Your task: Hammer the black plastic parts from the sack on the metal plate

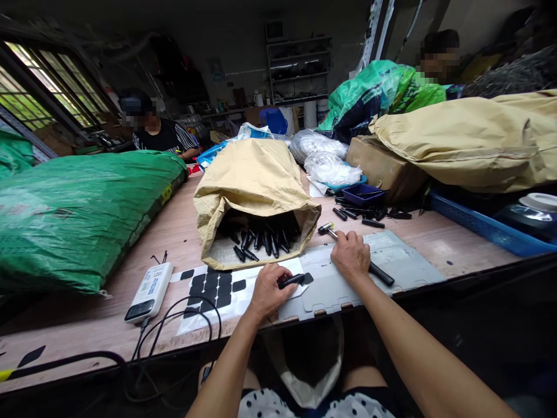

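My left hand (268, 291) is closed around a short black cylindrical piece (292, 281), low over the work surface. A small black rounded square patch (308, 278) shows at the far end of that piece; I cannot tell whether the two are joined. My right hand (351, 255) is wrapped over the shaft of a small hammer (382, 274), whose head points away to the left and whose black handle sticks out to the right. Both hands are at a grey board (391, 255). Left of them lies a white sheet (237, 299) with several black square patches (211, 287).
An open tan sack (256, 174) spills black cylindrical pieces (265, 239) toward me. Further pieces lie by a purple tray (363, 194). A green sack (78, 215), a white power bank (150, 293) with cables and a blue tray (474, 223) flank the work area. Two people sit behind.
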Motion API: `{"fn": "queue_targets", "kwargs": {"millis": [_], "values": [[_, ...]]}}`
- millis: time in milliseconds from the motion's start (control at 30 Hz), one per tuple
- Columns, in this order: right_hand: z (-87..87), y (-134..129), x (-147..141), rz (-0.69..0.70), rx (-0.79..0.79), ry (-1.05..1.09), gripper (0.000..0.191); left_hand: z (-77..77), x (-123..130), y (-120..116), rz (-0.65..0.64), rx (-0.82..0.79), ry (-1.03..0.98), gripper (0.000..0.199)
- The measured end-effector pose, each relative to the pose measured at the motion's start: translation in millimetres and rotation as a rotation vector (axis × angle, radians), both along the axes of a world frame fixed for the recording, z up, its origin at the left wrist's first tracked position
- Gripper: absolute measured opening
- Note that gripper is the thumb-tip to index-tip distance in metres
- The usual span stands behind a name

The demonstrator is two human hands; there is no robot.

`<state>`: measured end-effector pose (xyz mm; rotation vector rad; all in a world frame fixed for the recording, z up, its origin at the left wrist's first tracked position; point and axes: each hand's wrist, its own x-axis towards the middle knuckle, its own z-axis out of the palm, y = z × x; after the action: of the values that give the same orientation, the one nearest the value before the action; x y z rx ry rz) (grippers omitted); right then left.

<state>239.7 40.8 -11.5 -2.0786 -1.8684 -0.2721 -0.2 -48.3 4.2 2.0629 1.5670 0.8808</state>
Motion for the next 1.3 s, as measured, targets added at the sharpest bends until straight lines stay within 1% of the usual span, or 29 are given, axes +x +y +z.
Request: {"fn": "queue_targets", "kwargs": {"millis": [100, 467, 833, 1300], "values": [[-0.8, 0.1, 0.0, -0.004, -0.001, -0.004, 0.036, 0.5, 0.6, -0.1, 0.009, -0.005, -0.002, 0.015], [-1.3, -0.2, 0.1, -0.007, 0.007, -0.007, 0.036, 0.0, -0.2, 1.2, 0.011, -0.027, -0.007, 0.01], [0.3, -1.2, -0.6, -0.005, 0.011, -0.014, 0.038, -1.1, -0.7, 1.6, 0.005, -0.01, -0.015, 0.01], [-2.3, 0.4, -0.4, -0.004, 0.022, -0.005, 0.038, -0.5, -1.0, 1.4, 0.001, -0.025, -0.02, 0.01]]}}
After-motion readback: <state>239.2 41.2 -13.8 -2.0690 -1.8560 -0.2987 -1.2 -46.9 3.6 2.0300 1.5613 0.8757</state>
